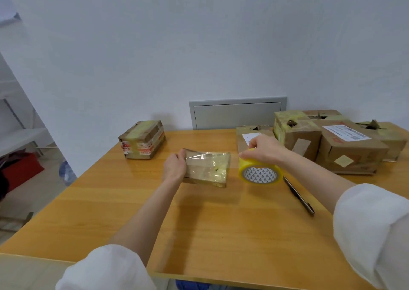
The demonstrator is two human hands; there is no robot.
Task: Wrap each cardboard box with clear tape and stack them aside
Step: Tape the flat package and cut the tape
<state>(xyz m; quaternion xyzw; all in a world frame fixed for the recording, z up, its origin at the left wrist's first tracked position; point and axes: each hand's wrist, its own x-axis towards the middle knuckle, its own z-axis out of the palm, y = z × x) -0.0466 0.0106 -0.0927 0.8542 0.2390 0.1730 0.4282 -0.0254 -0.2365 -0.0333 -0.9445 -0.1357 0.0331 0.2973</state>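
A small flat cardboard box (209,169), shiny with clear tape, is held just above the middle of the wooden table (199,218). My left hand (174,166) grips its left end. My right hand (263,149) grips the top of a yellowish roll of clear tape (260,171) just right of the box. A strip of tape runs from the roll across the box's top. A taped box (142,140) with red-printed tape sits alone at the table's far left.
Several cardboard boxes (340,143) crowd the far right of the table, one with a white label. A dark pen (298,195) lies on the table below my right forearm. A grey wall panel (238,112) stands behind the table.
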